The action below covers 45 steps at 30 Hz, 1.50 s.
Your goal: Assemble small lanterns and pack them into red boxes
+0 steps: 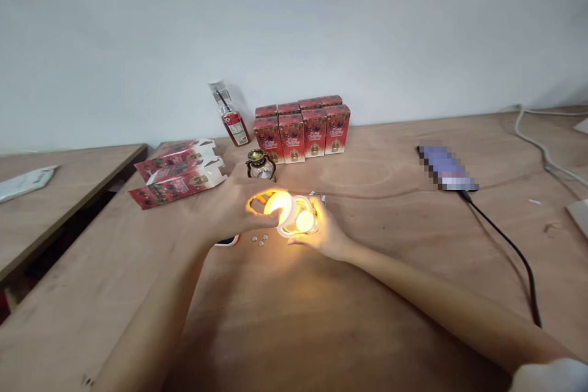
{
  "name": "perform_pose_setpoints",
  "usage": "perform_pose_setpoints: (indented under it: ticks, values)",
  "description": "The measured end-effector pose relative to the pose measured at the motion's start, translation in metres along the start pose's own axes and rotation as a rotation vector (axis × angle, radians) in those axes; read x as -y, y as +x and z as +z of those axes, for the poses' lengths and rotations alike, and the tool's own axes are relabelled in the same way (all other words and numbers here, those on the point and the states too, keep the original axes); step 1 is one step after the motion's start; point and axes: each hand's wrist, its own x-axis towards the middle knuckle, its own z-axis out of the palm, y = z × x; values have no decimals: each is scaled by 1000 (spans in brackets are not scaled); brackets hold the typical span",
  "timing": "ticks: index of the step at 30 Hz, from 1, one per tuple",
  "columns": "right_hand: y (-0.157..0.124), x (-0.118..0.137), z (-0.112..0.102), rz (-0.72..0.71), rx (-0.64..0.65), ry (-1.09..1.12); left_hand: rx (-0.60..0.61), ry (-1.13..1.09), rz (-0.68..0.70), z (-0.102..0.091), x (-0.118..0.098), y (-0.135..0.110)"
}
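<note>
- The left hand point(236, 205) is gripping a lit round piece point(280, 203), its thumb lying across the near side; I think this grip keeps the piece steady, without covering all of its light.
- The right hand point(328, 236) bends its fingers around a lit cup-like piece point(304, 221), probably to hold it by the side, with the bright part facing the person.
- The two lit pieces are over the middle of the desk point(376, 294), side by side; because of the glare I cannot tell whether they touch. Perhaps they are held so close for using both hands together.
- Inside the cup-like piece, a round bright spot sits within a paler rim; finer parts are lost in the light.
- Just behind the left hand, a small lantern point(260, 166) stands upright, maybe placed there to be within reach. It has a clear middle part.
- The red boxes point(291, 138) stand upright in two rows near the wall point(321, 24), likely to save working space. Their contents are hidden.
- At the left, unfolded cartons point(184, 180) lie on their sides with flaps spread; I cannot see fully into them.
- A narrow pack point(236, 128) leans on the wall, which seems to support it.
- Small shiny discs point(265, 237) lie loose near the left hand, apparently kept together in one group.
</note>
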Motion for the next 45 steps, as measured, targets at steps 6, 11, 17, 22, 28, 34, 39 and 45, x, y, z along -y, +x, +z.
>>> perform_pose_setpoints:
  ticks: [6,11,17,22,28,34,39,45]
  values:
    - [0,-8,-3,-32,-326,14,-127,-257,-116,23,-6,6]
    - [17,-15,-28,-52,-601,95,-127,-205,-143,61,1,9]
    - [39,-29,-55,86,-797,190,71,13,20,101,-8,-1]
    - [39,-35,-52,150,-727,243,-54,223,13,132,-33,-10]
    - [36,-31,-44,121,-556,340,-93,238,2,141,-29,-10]
    - [38,-28,-42,141,-530,416,-199,202,-221,133,-5,2]
    - [38,-31,-44,148,-524,404,-184,171,-309,134,13,19]
    - [37,-31,-44,124,-495,383,-165,152,-388,137,15,28]
